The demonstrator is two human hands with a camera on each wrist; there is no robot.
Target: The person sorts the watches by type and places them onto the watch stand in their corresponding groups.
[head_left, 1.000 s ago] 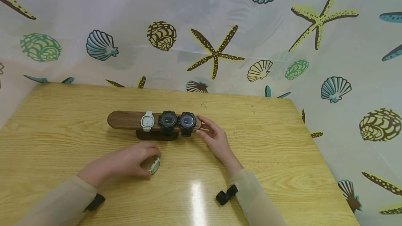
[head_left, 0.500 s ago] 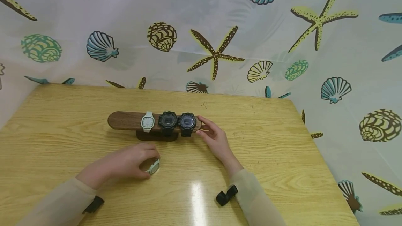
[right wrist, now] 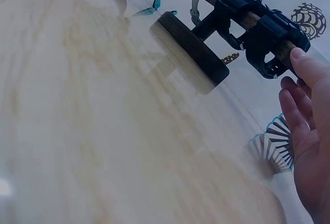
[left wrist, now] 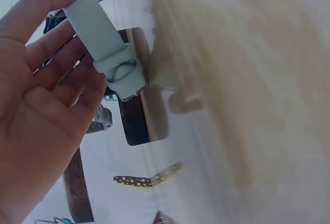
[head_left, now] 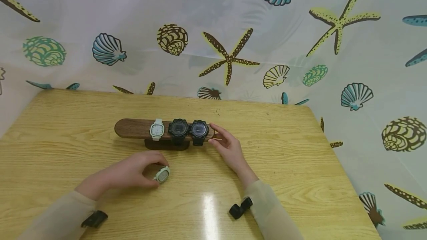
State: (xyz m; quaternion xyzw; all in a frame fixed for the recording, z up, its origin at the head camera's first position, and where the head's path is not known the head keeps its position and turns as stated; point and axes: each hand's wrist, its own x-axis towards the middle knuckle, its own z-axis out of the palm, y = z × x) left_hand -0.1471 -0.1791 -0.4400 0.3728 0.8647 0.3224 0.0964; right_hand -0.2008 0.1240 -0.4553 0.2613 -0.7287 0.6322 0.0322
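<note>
My left hand [head_left: 131, 171] pinches a pale green watch [head_left: 162, 175] between thumb and fingers, in front of a wooden watch stand [head_left: 131, 128]. In the left wrist view its buckled strap [left wrist: 95, 25] hangs in a loop across the fingers. On the bar of the stand sit a pale watch [head_left: 157, 130] and, to its right, two chunky black watches [head_left: 178, 129]. At the bar's right end my right hand [head_left: 232, 153] grips the wood with thumb and fingertips, as the right wrist view also shows. The stand's dark base [right wrist: 193, 48] rests on the table.
The stand is on a light wood table [head_left: 283, 158], towards its back. A white cloth [head_left: 133, 10] printed with shells and starfish rises behind and at the sides. Black straps [head_left: 241, 207] are at both sleeves.
My left hand has shifted slightly to the left, and the watch in it has turned so that more of its face shows. The right hand and the stand have stayed in place.
</note>
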